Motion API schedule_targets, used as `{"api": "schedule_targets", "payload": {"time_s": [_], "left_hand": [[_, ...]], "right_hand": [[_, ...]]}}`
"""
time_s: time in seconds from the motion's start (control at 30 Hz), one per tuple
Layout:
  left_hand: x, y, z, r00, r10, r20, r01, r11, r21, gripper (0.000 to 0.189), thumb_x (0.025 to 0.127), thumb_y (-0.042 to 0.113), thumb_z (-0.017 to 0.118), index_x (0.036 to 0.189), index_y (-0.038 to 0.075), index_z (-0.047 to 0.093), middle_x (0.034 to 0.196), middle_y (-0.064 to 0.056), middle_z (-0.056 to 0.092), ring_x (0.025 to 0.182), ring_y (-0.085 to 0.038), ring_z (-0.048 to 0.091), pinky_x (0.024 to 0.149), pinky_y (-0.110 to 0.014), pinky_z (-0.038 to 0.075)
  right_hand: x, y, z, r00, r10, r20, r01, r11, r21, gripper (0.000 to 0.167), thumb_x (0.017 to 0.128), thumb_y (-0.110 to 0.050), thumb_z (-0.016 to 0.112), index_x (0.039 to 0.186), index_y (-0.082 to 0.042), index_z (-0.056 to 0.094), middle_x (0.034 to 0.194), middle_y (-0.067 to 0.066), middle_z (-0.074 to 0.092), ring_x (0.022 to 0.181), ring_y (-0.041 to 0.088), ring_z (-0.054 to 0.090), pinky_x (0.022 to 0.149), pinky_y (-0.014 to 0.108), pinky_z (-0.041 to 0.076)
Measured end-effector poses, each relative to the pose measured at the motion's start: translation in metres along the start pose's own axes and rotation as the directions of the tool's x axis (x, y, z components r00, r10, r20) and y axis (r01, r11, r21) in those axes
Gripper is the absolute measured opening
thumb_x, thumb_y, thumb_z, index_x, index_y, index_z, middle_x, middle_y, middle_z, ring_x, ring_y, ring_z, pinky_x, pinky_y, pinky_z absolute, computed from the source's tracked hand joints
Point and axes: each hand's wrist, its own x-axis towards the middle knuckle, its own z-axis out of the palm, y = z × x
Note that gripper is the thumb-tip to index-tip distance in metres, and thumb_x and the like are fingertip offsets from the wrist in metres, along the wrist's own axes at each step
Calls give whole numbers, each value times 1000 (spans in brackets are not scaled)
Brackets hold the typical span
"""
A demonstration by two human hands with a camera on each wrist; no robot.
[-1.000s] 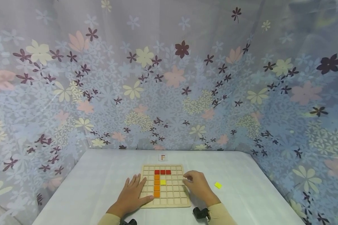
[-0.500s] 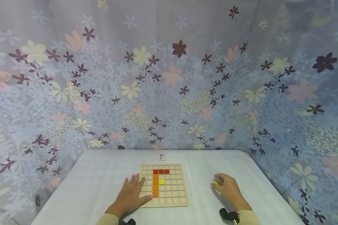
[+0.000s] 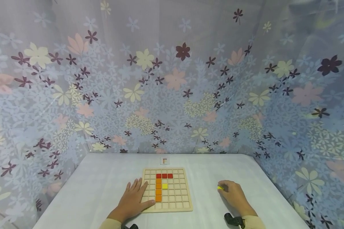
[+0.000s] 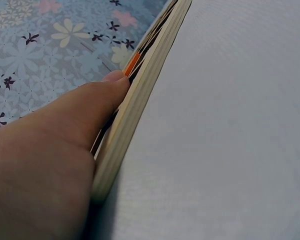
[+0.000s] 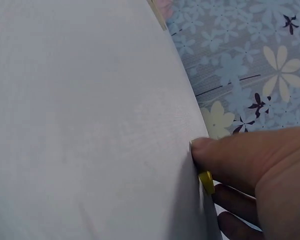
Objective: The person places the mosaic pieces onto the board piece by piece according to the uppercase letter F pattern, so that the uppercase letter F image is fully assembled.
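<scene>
My left hand (image 3: 133, 197) rests with fingers straight on the left side of a wooden grid board (image 3: 177, 206); its thumb reaches along the near part, close to an orange tile (image 3: 158, 198). In the left wrist view, the thumb lies over the edge of the board (image 4: 140, 105). Orange tiles form a column, topped by a row of red tiles (image 3: 164, 176), and one yellow tile (image 3: 164, 186) sits beside the column. Right of the board, my right hand (image 3: 233, 194) pinches a loose yellow tile (image 3: 220, 187) at the white tabletop. The right wrist view shows this yellow tile (image 5: 207, 182) tilted between thumb and fingers.
Behind the board lies a small card (image 3: 164, 161) with a printed grid pattern. The white-covered table (image 3: 109, 171) ends at a flowered curtain (image 3: 172, 95) at the back and sides.
My right hand has moved right from the board's edge to the loose yellow tile and closed its fingers on it. The left hand has stayed on the board.
</scene>
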Motion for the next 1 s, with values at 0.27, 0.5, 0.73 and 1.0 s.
{"api": "schedule_targets", "payload": {"time_s": [0.27, 0.5, 0.73, 1.0], "left_hand": [[-2, 3, -2, 1000, 10, -10, -9, 1000, 4, 104, 92, 83, 51, 158, 4, 48, 165, -26, 33, 152, -46, 27, 120, -67, 12], [-2, 4, -2, 1000, 9, -5, -9, 1000, 16, 104, 91, 84, 50, 158, 5, 48, 165, -25, 33, 152, -46, 27, 120, -67, 13], [-2, 7, -7, 1000, 8, -1, -8, 1000, 7, 103, 91, 83, 52, 157, 3, 49, 164, -27, 34, 152, -47, 28, 119, -69, 13], [-3, 6, -7, 1000, 4, 7, -4, 1000, -4, 103, 92, 83, 51, 158, 4, 47, 165, -26, 31, 153, -46, 25, 120, -67, 11]], "right_hand": [[0, -4, 2, 1000, -31, -3, 31, 999, -37, 19, 87, 0, 85, 104, -4, 80, 108, 11, 76, 110, 39, 70, 96, 58, 52], [-3, -4, 4, 999, -39, -11, 38, 999, -23, 21, 86, 1, 85, 106, -3, 79, 106, 9, 76, 106, 34, 71, 94, 55, 54], [-3, -19, 10, 999, -36, -14, 36, 997, 66, 27, 83, 0, 88, 108, -1, 79, 99, 1, 76, 93, 22, 72, 86, 45, 59], [3, -48, 24, 995, -104, 1, 103, 985, 142, 29, 81, -3, 90, 108, -4, 79, 102, 0, 76, 94, 21, 73, 84, 40, 60]]}}
